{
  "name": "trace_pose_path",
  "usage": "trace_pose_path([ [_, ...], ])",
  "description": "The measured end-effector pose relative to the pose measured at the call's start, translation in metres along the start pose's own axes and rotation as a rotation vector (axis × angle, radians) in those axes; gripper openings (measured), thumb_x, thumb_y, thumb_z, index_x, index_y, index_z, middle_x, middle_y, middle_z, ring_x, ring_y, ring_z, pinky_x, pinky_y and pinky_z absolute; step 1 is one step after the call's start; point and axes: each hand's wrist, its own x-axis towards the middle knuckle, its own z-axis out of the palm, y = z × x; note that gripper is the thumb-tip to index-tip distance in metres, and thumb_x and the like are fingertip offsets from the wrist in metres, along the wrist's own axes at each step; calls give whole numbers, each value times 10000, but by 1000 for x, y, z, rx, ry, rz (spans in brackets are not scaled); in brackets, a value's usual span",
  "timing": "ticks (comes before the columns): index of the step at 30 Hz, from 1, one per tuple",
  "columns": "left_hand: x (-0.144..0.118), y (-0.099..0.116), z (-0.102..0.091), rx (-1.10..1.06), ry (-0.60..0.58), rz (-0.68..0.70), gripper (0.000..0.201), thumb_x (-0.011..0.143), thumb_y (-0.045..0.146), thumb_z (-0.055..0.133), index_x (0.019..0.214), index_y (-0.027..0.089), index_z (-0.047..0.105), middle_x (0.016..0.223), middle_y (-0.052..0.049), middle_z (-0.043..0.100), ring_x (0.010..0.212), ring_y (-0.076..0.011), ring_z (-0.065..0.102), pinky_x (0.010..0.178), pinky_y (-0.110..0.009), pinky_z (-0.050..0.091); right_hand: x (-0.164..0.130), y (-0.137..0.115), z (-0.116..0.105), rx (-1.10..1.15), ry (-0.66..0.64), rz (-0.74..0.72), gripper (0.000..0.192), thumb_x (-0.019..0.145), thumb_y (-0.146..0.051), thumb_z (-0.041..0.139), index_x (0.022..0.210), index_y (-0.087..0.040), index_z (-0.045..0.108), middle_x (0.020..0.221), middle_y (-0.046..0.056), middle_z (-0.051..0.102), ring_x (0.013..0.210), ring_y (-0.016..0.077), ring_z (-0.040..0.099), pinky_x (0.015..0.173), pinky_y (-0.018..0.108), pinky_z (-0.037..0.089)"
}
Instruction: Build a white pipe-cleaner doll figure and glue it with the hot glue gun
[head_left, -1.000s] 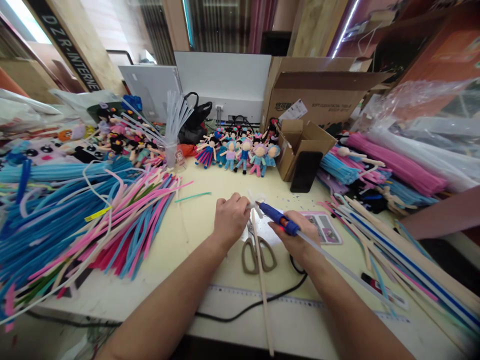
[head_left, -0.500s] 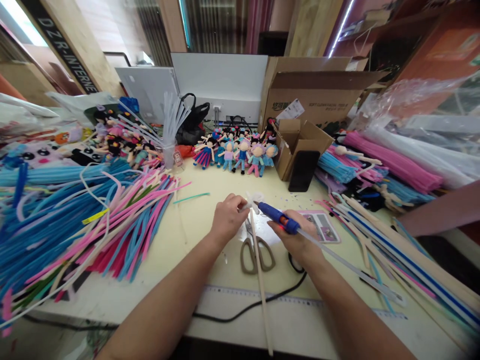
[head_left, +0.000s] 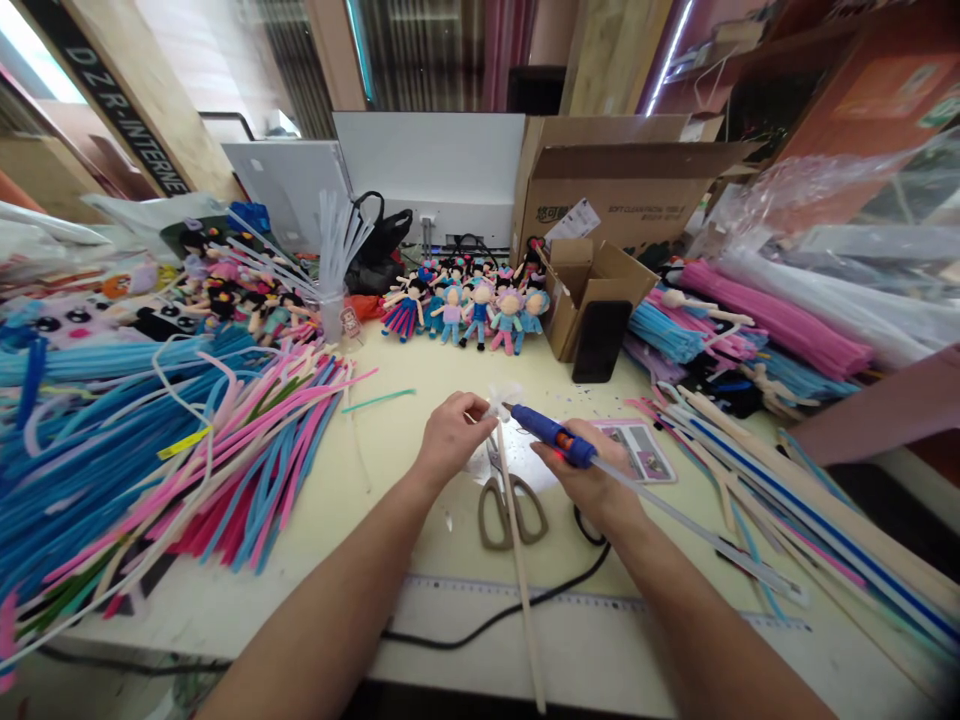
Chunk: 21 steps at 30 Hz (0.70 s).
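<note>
My left hand pinches the top end of a long beige pipe cleaner that carries a small white tuft. My right hand grips a blue glue gun with a clear glue stick trailing out behind it. The gun's tip touches the white tuft beside my left fingers. Beige-handled scissors lie on the cream table just under both hands.
A big heap of blue, pink and white pipe cleaners fills the left. Small finished dolls stand at the back, next to an open cardboard box with a black phone. More pipe cleaner bundles lie right. A black cord crosses the front.
Both hands stay together at the tuft. The view has shifted slightly, so everything sits a little further left. My left fingers have loosened a bit around the stem top.
</note>
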Motion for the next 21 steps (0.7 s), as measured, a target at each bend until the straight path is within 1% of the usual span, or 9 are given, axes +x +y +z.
trace_pose_path([
  [7, 2, -3, 3, -210, -29, -138, 145, 615, 287, 670, 697, 172, 636, 607, 20, 574, 556, -109, 490, 548, -234, 381, -1, 2, 2, 5, 29, -10, 260, 760, -424, 569, 613, -220, 500, 572, -3, 548, 553, 151, 525, 489, 253, 317],
  [13, 1, 8, 1, -406, -84, -275, 191, 589, 284, 698, 707, 147, 637, 583, 23, 560, 525, -98, 482, 519, -226, 365, 1, 3, 4, -4, 49, -19, 283, 764, -443, 560, 607, -215, 502, 580, 4, 550, 570, 155, 535, 505, 259, 321],
  [18, 2, 10, -1, -574, -135, -313, 216, 561, 291, 733, 668, 131, 634, 551, 22, 549, 509, -91, 470, 514, -223, 353, 0, 3, 3, 30, 73, -45, 288, 788, -445, 526, 613, -217, 517, 602, 12, 560, 584, 161, 541, 510, 266, 329],
  [21, 3, 6, 0, -628, -161, -306, 227, 572, 289, 738, 706, 121, 665, 575, 5, 576, 529, -94, 480, 542, -229, 369, 0, 4, 3, 37, 70, -42, 267, 776, -440, 541, 623, -221, 531, 615, 10, 570, 589, 163, 544, 512, 266, 332],
])
